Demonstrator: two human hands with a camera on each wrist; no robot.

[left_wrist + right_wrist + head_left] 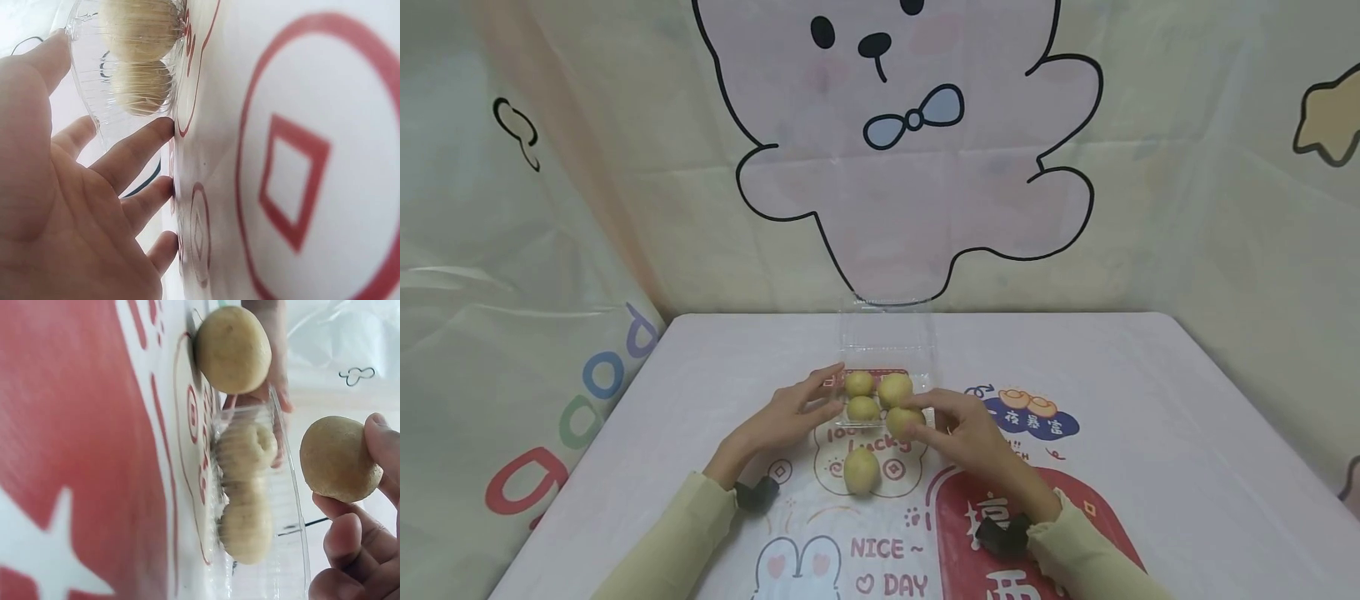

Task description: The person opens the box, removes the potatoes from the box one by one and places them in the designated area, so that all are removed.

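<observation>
My right hand (966, 433) pinches a round yellow fruit (902, 423) between thumb and fingers. In the right wrist view this fruit (337, 459) is raised beside the rim of a clear plastic container (290, 469). Three similar fruits, among them one at the back right (895, 389), sit inside the container. My left hand (786, 417) is at the container's left side. In the left wrist view its fingers are spread, with fingertips touching the clear wall (87, 81). Another yellow fruit (861, 471) lies on the table in front of the container.
The container's clear lid (886, 329) stands open at the back, near the table's far edge. A white printed cloth (737, 350) with red and blue designs covers the table. Behind it hangs a curtain (910, 192) with a cartoon bear.
</observation>
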